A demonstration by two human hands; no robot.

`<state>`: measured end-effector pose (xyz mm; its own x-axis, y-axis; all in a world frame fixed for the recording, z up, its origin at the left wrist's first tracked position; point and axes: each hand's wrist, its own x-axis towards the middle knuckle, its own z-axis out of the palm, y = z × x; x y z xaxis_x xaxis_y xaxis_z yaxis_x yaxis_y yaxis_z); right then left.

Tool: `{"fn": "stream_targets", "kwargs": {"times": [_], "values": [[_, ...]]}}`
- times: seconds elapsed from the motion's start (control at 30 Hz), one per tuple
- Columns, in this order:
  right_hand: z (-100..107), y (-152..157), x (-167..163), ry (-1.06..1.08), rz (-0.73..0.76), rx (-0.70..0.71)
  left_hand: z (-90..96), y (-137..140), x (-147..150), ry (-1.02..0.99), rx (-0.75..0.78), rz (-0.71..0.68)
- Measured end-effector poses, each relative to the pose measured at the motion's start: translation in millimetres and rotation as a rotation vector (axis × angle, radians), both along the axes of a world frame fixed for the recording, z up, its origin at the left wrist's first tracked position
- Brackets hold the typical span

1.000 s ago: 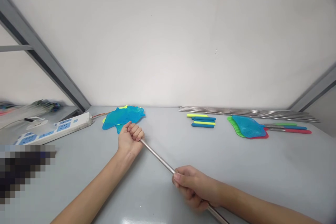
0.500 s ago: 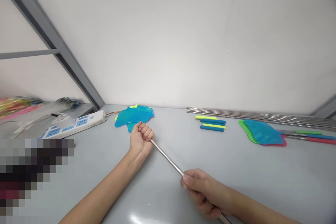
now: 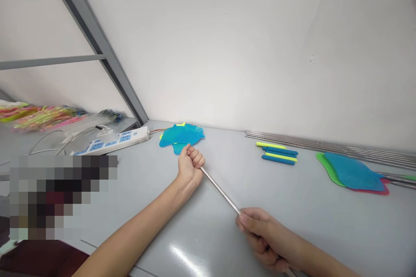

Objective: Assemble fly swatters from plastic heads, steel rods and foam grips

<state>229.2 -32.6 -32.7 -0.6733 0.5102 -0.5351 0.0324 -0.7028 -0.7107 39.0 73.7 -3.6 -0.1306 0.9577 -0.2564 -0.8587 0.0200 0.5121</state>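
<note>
A thin silvery metal rod (image 3: 221,190) slants across the view between my two hands. My left hand (image 3: 191,162) is closed in a fist around its far end, so whatever is at that end is hidden. Lower down, my right hand (image 3: 263,233) wraps the same rod, thumb lying along it, and a short piece shows below the palm. Just behind my left fist lie loose blue fly swatter heads (image 3: 183,135) with some yellow ones beneath. Several blue and yellow handle sleeves (image 3: 279,152) lie beyond my right hand.
Fly swatters (image 3: 354,173) with blue, green and red heads lie at right. Bare metal rods (image 3: 325,147) run along the wall. A white power strip (image 3: 139,134) with cables is at left, near a grey frame post (image 3: 107,56) and colourful bagged goods (image 3: 48,117). One left area is pixelated.
The view has turned left, so the table things appear farther right. Both hands keep their hold on the rod, in much the same pose.
</note>
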Motion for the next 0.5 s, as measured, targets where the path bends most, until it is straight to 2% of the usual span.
{"fn": "stream_targets", "kwargs": {"times": [0.5], "values": [[-2.4, -0.3, 0.2, -0.018, -0.012, 0.032, 1.7, -1.0, 0.8, 0.052, -0.036, 0.026]]}}
